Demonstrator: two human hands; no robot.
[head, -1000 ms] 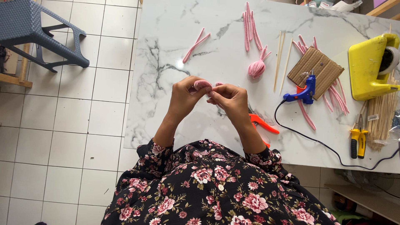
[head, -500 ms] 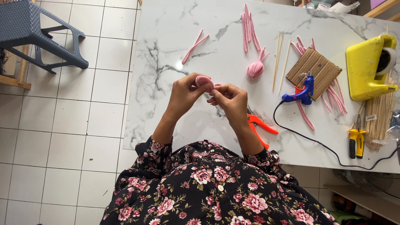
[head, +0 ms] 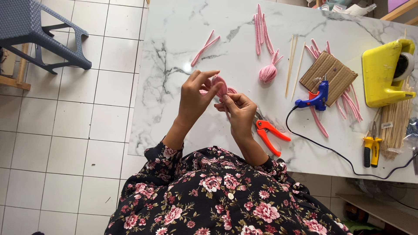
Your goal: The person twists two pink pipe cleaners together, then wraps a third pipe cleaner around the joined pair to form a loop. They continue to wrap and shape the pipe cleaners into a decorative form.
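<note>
A small pink bud of wound fuzzy stems [head: 220,85] sits above the near edge of the marble table [head: 183,39], pinched between both hands. The left hand [head: 194,99] grips it from the nine o'clock side, thumb and forefinger closed on the bud and the other fingers fanned upward. The right hand [head: 240,111] meets it from five o'clock, fingertips closed on the lower end of the bud, so the two hands touch around it.

Just beside the right hand, at four o'clock, lie orange-handled cutters [head: 269,132] flat on the table. At twelve o'clock from the bud, a pair of loose pink stems [head: 204,47] lies crossed. At two o'clock rests a finished pink bud [head: 268,71], with a bundle of straight pink stems [head: 261,28] above it and thin wooden skewers [head: 292,63] just to its right. Farther toward three o'clock, a blue glue gun [head: 317,96] leans on a piece of corrugated cardboard [head: 330,76], its black cord [head: 335,152] trailing toward the near edge. More pink stems [head: 348,104] lie under and beside the cardboard. At the far right stand a yellow tape dispenser [head: 383,74], a sheaf of bamboo sticks [head: 397,126] and yellow-handled pliers [head: 371,149]. A grey plastic stool [head: 30,30] stands on the tiled floor at ten o'clock.
</note>
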